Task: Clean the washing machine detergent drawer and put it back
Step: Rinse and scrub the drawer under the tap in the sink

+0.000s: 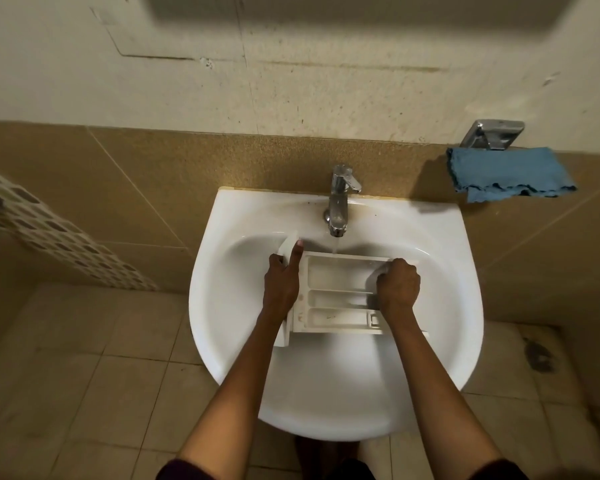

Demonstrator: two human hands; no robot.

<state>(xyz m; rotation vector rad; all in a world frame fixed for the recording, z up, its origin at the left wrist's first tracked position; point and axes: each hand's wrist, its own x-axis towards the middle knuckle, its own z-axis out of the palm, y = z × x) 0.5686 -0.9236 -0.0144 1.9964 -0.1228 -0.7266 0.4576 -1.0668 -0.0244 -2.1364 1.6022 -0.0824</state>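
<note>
Beneath the tap (338,202), rinsing: left hand (281,282) and right hand (397,282) both clamped on detergent drawer (336,289) ends; next, likely scrubbing compartments.

The right hand (397,284) covers the right end of the drawer (336,296).

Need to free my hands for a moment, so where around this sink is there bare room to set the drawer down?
Bare: the near part of the sink, between the detergent drawer and the front rim, and the back ledge either side of the tap. Crowded: under the tap, where the left hand and right hand grip the drawer.
</note>
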